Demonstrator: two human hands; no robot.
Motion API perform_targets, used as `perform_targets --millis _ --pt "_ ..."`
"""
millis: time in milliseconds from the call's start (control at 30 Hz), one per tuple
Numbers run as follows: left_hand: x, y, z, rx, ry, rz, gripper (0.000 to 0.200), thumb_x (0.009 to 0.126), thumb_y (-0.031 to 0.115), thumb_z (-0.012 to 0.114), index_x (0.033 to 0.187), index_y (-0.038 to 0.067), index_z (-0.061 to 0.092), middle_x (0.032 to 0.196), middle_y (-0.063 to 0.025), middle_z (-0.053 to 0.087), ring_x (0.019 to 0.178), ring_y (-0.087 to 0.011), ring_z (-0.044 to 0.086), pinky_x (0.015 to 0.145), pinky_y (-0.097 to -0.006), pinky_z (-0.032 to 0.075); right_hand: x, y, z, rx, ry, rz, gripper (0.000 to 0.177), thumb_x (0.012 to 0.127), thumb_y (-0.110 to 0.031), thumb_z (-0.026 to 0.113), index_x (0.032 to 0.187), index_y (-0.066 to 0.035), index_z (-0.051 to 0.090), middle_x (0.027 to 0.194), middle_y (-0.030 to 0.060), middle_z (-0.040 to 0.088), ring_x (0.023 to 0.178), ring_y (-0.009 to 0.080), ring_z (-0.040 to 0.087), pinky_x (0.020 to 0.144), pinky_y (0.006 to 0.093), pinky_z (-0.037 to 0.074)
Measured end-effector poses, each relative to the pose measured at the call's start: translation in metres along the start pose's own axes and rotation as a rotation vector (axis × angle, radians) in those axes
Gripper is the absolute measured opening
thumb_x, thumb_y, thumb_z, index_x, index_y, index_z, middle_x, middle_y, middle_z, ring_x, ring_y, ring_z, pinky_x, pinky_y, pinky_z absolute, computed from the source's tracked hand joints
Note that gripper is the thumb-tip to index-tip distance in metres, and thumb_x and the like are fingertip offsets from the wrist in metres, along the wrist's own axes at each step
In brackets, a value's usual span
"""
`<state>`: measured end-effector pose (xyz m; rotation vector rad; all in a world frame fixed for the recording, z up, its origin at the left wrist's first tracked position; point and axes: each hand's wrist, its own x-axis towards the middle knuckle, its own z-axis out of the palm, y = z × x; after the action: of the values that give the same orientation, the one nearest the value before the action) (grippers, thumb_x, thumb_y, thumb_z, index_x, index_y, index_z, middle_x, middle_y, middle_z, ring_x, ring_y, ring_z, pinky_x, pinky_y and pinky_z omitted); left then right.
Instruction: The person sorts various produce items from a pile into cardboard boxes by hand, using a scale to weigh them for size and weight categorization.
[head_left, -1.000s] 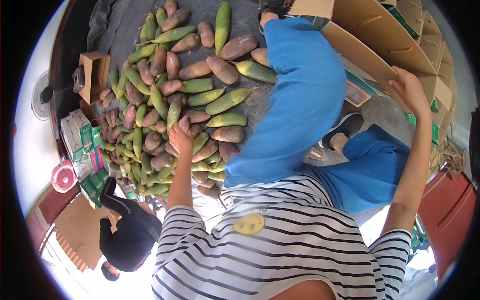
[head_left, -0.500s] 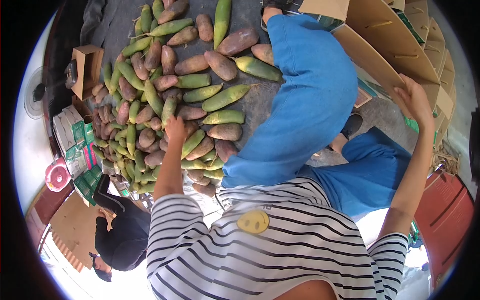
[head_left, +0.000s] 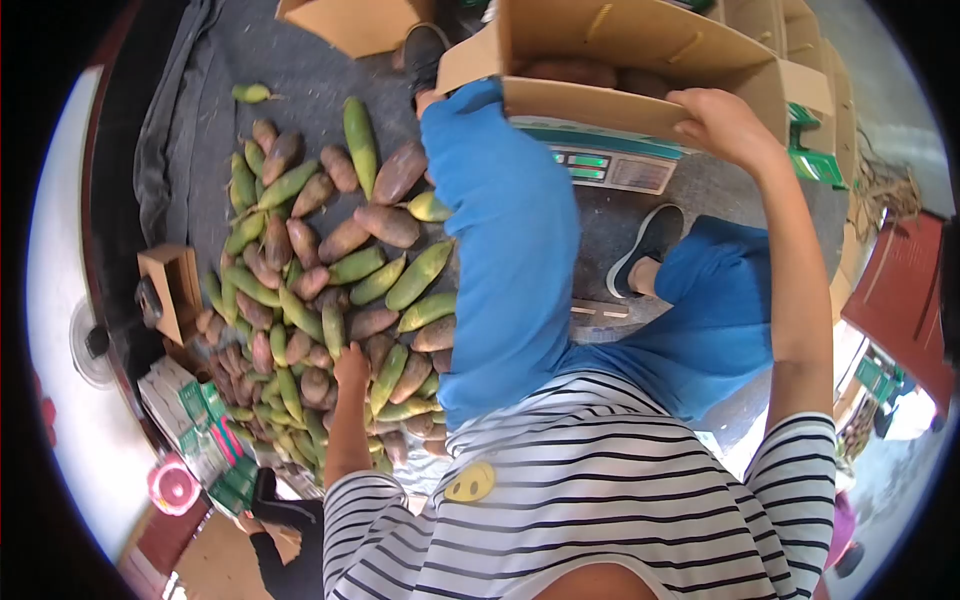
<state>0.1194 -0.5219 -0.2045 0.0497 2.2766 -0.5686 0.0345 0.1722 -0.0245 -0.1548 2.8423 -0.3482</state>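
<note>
My left hand [head_left: 351, 368] is at the near end of a long green radish [head_left: 333, 328] in the pile, its fingers closed around that end. Around it lie more green radishes and thick, soil-dusted reddish-brown roots [head_left: 388, 226]. My right hand [head_left: 728, 125] grips the near rim of an open cardboard box [head_left: 640, 118], with its fingers over the edge. Inside the box, reddish-brown roots [head_left: 570, 73] show in part. The box rests on a digital scale [head_left: 612, 171] with lit green displays.
Another open carton [head_left: 365, 25] stands at the top. More cartons [head_left: 805, 50] line the right side. At the left are a small open box [head_left: 172, 290], green-and-white cartons [head_left: 180, 395] and a pink round object [head_left: 174, 484]. A person in dark clothes [head_left: 290, 540] is at the lower left.
My view has swung right, so the pile sits lower and the box, its contents and the scale show more fully. My left hand stays at the same radish; my right hand stays on the box rim.
</note>
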Motion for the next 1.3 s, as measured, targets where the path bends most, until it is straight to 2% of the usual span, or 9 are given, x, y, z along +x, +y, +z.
perform_targets --millis 233,567,733,900,933,967,1033,1133,1300 --pt "-0.029 0.013 0.016 0.055 -0.100 -0.068 0.049 0.074 0.025 0.069 0.114 0.009 0.044 0.115 -0.0166 0.045 0.101 -0.0350 0.056 0.083 -0.0421 0.051 -0.003 0.001 0.004 0.003 0.022 -0.017 0.025 0.076 -0.013 0.064 0.098 -0.003 0.057 0.091 0.0168 0.062 0.090 0.0361 0.057 0.076 0.0442 0.046" --pt "0.022 -0.015 0.062 -1.287 -0.219 -1.154 0.088 0.066 0.023 0.077 0.129 0.003 0.019 0.122 -0.0230 0.041 0.097 -0.0381 0.055 0.071 -0.0545 0.052 -0.003 -0.007 -0.003 -0.010 -0.073 0.072 0.028 0.078 -0.014 0.062 0.103 -0.004 0.057 0.095 0.0145 0.062 0.094 0.0322 0.058 0.080 0.0429 0.046" --pt "0.033 -0.032 0.099 -1.393 -0.204 -1.166 0.083 0.062 0.021 0.067 0.130 0.005 0.022 0.118 -0.0193 0.044 0.094 -0.0378 0.050 0.065 -0.0530 0.047 -0.005 -0.004 -0.002 0.020 -0.037 0.052 0.030 0.076 -0.014 0.063 0.104 -0.004 0.056 0.095 0.0146 0.062 0.094 0.0320 0.058 0.080 0.0425 0.046" --pt "0.010 -0.061 0.114 -1.911 -0.341 -0.922 0.045 0.068 0.027 0.061 0.108 0.011 0.049 0.097 -0.0101 0.053 0.068 -0.0249 0.051 0.055 -0.0466 0.046 -0.007 -0.006 -0.001 0.040 -0.025 0.071 0.029 0.076 -0.013 0.063 0.103 -0.004 0.056 0.092 0.0145 0.063 0.093 0.0315 0.059 0.080 0.0422 0.047" --pt "0.001 -0.075 0.116 -2.159 -0.680 -0.438 0.022 0.073 0.029 0.056 0.089 0.014 0.056 0.070 -0.0042 0.054 0.047 -0.0229 0.043 0.051 -0.0415 0.046 -0.007 -0.008 -0.002 0.029 -0.023 0.079 0.029 0.076 -0.012 0.063 0.103 -0.004 0.056 0.091 0.0144 0.063 0.093 0.0315 0.059 0.079 0.0422 0.047" --pt "-0.009 -0.067 0.108 -2.280 -0.698 -0.080 0.015 0.077 0.030 0.055 0.081 0.016 0.057 0.054 0.0004 0.048 0.038 -0.0235 0.038 0.046 -0.0367 0.045 -0.007 -0.008 -0.002 0.024 -0.036 0.082 0.027 0.076 -0.012 0.063 0.101 -0.004 0.056 0.090 0.0144 0.062 0.092 0.0321 0.059 0.078 0.0425 0.047" --pt "-0.034 -0.032 0.066 -2.224 -0.385 -0.456 0.019 0.077 0.031 0.057 0.086 0.015 0.058 0.061 -0.0020 0.053 0.042 -0.0232 0.044 0.045 -0.0350 0.044 -0.006 -0.007 0.000 0.016 -0.060 0.086 0.024 0.076 -0.011 0.063 0.097 -0.003 0.054 0.090 0.0142 0.061 0.089 0.0332 0.059 0.076 0.0433 0.047" --pt "-0.052 0.019 -0.010 -2.380 -0.385 -0.069 0.039 0.076 0.032 0.062 0.108 0.011 0.057 0.075 -0.0059 0.059 0.053 -0.0219 0.053 0.052 -0.0335 0.049 -0.007 -0.009 0.001 -0.018 -0.045 0.105 0.026 0.076 -0.012 0.064 0.098 -0.004 0.054 0.088 0.0134 0.062 0.089 0.0324 0.060 0.076 0.0426 0.047" --pt "-0.071 0.104 -0.231 -1.890 0.166 0.512 0.079 0.067 0.041 0.077 0.127 0.006 0.041 0.111 -0.0073 0.054 0.089 -0.0211 0.058 0.071 -0.0351 0.049 -0.007 -0.011 0.004 -0.046 -0.043 0.130 0.030 0.076 -0.014 0.067 0.100 -0.003 0.052 0.089 0.0145 0.063 0.089 0.0322 0.061 0.074 0.0427 0.049"
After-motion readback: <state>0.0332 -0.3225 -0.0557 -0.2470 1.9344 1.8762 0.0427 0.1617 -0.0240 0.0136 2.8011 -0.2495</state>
